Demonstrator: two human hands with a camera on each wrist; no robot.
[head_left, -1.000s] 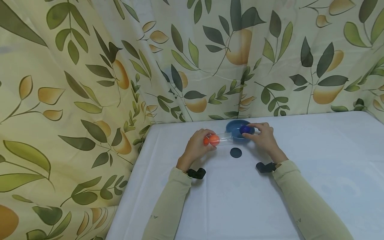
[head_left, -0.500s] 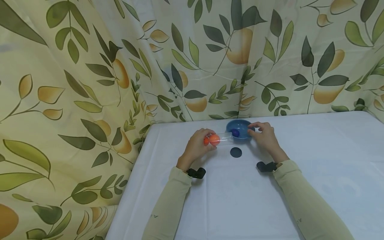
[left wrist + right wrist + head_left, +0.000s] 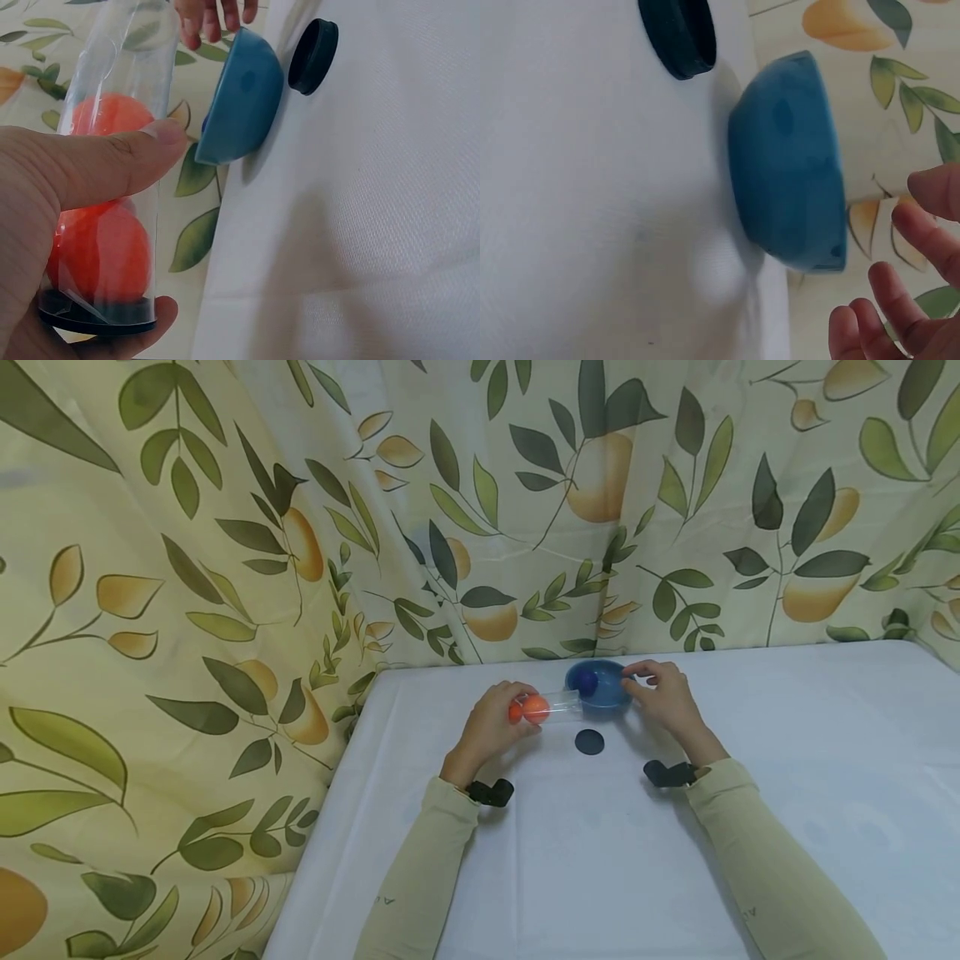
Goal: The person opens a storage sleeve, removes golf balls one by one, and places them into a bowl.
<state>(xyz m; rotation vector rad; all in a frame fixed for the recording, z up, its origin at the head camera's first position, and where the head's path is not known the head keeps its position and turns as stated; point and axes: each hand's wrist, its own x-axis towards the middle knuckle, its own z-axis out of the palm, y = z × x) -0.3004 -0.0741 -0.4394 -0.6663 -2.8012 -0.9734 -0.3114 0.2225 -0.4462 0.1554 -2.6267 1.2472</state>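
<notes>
My left hand (image 3: 491,724) grips a clear plastic tube (image 3: 142,56) with two orange balls (image 3: 105,251) inside and a dark cap on its lower end. In the head view the tube lies sideways, its far end overlapping the left rim of a blue bowl (image 3: 615,702). A dark blue ball (image 3: 587,682) sits in the bowl. At the bowl's right rim is my right hand (image 3: 669,700), fingers relaxed and holding nothing. The right wrist view shows those fingers (image 3: 900,304) apart above the bowl's rim; the ball is hidden there by the bowl's side.
A round dark lid (image 3: 589,742) lies on the white-covered table (image 3: 585,860) just in front of the bowl. Behind and to the left hangs a curtain (image 3: 420,585) printed with leaves and fruit. Each wrist carries a small black camera mount (image 3: 491,792).
My right hand has let go of the blue ball, which dropped into the bowl and rolled to its left, then toward the back. The left hand and tube stay put.
</notes>
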